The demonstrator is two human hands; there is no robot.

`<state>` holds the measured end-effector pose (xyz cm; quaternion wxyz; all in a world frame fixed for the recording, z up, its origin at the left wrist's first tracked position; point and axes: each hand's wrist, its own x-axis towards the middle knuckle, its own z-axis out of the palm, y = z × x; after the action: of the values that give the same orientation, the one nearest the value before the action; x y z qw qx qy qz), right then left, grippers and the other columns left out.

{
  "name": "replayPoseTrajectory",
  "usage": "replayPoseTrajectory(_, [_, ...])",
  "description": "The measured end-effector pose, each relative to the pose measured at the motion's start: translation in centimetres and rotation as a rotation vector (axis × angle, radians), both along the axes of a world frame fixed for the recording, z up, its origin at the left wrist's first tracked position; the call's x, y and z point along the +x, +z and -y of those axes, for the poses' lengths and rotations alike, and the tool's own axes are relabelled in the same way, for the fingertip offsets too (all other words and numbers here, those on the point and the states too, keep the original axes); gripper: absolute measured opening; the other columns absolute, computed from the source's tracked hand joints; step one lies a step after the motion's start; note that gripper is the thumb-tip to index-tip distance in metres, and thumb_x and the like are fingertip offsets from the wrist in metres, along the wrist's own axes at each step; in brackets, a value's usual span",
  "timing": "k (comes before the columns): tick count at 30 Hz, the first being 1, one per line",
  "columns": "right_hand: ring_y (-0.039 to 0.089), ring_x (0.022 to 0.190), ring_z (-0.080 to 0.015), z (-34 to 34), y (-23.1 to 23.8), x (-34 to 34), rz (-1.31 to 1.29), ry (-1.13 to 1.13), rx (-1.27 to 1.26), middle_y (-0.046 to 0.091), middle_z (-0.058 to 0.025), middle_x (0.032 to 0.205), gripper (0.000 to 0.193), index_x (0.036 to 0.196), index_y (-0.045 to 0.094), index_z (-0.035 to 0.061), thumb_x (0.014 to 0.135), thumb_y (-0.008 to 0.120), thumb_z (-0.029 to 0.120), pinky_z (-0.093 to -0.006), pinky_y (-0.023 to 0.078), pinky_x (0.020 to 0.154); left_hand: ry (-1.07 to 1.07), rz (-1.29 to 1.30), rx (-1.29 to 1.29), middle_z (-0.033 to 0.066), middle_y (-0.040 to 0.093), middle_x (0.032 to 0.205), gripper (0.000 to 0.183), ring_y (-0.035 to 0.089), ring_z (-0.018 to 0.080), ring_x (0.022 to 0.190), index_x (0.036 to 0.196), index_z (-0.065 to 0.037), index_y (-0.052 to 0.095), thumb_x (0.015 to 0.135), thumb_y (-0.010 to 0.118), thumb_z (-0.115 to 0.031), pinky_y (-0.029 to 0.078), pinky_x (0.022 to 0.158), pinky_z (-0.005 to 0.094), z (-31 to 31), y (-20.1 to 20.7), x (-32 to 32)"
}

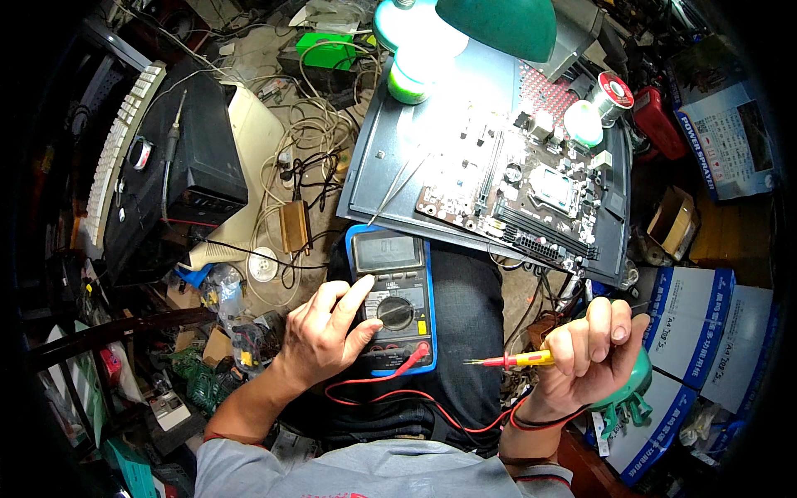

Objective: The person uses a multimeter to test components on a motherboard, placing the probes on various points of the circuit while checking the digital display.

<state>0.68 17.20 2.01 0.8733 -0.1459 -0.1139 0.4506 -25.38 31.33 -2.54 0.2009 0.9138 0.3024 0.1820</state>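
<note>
A blue-edged multimeter [407,285] with a grey display lies face up on my dark trouser leg. My left hand [320,332] rests over its left side, the index fingertip on the buttons under the display and the thumb beside the rotary dial [395,313]. Its fingers are apart and hold nothing. In my closed right hand [585,357] are the yellow and red test probes [530,358], thin tips pointing left, clear of the meter and board. A red lead [390,397] runs from the meter's lower right socket toward my right wrist; a dark lead also shows there.
Ahead, a brown motherboard [465,166] lies on a grey panel [365,187] under a bright green-shaded lamp [502,25]. Tweezers [397,189] and a solder spool [613,90] lie there. A soldering iron [173,149] rests on a black box at left; tangled cables and cartons [689,319] surround me.
</note>
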Motion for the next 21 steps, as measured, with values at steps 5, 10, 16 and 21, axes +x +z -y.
replayPoseTrajectory(5, [0.030, 0.045, -0.0107, -0.2, 0.1, -0.1, -0.009, 0.009, 0.006, 0.043, -0.0062, 0.073, 0.042, 0.091, 0.049, 0.0037, 0.110, 0.031, 0.037, -0.0286, 0.033, 0.046, -0.015, -0.020, 0.017, 0.0121, 0.060, 0.096, 0.049, 0.064, 0.0293, 0.076, 0.126, -0.003, 0.062, 0.086, 0.073, -0.029, 0.054, 0.065, 0.0376, -0.5, 0.3, 0.2])
replayPoseTrajectory(10, [0.030, 0.044, -0.0105, -0.7, 0.5, -0.4, 0.064, -0.047, -0.052, 0.043, -0.0061, 0.073, 0.043, 0.088, 0.047, 0.0044, 0.110, 0.031, 0.038, -0.0284, 0.034, 0.046, -0.019, 0.018, 0.000, 0.0118, 0.060, 0.092, 0.046, 0.064, 0.0289, 0.074, 0.125, -0.003, 0.063, 0.086, 0.073, -0.025, 0.054, 0.064, 0.0378, -0.5, 1.5, 0.5])
replayPoseTrajectory(16, [0.048, 0.052, -0.0189, -2.1, 1.9, -3.9, 0.434, -0.031, -0.135, 0.055, -0.0108, 0.077, 0.038, 0.086, 0.056, 0.0016, 0.106, 0.047, 0.033, -0.0336, 0.046, 0.052, -0.258, 0.284, -0.083, 0.0033, 0.057, 0.068, 0.056, 0.060, 0.0199, 0.057, 0.126, 0.000, 0.062, 0.079, 0.081, -0.022, 0.050, 0.053, 0.0323, 1.5, 5.7, 3.9])
replayPoseTrajectory(21, [0.041, 0.047, -0.0170, -3.0, 3.1, -5.7, 0.711, 0.017, -0.201, 0.048, -0.0115, 0.074, 0.022, 0.084, 0.054, 0.0006, 0.097, 0.061, 0.017, -0.0360, 0.037, 0.049, -0.332, 0.135, -0.158, 0.0020, 0.058, 0.066, 0.034, 0.059, 0.0174, 0.054, 0.101, -0.005, 0.070, 0.072, 0.079, -0.020, 0.048, 0.050, 0.0302, 1.3, 7.6, 7.0])
